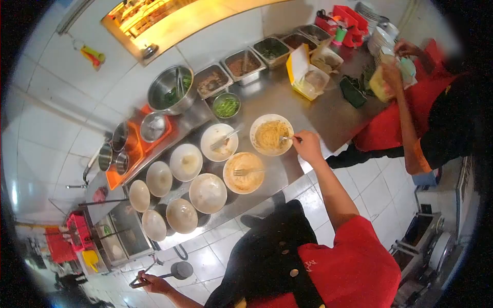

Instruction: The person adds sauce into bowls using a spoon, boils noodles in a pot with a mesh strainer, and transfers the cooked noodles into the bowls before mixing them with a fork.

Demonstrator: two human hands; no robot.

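My right hand (308,147) is closed around the handle of a fork (285,138). The fork's tines reach into the noodles (271,134) in a white bowl (255,146) on the steel counter. Low in view, beyond the counter's front edge, my left hand (154,284) grips a dark-handled ladle (182,270) with a round grey head. Beside the noodles stands a bowl smeared with orange sauce (251,186), with a fork lying in it. Another white bowl (209,132) also holds a fork and some scraps.
Several white bowls (208,193) cover the counter's left part. Steel tubs of ingredients (242,65) line the wall, near a large mixing bowl (171,90) and an orange tray (134,149). At right, a co-worker (405,118) handles something yellow near an open yellow box (306,77).
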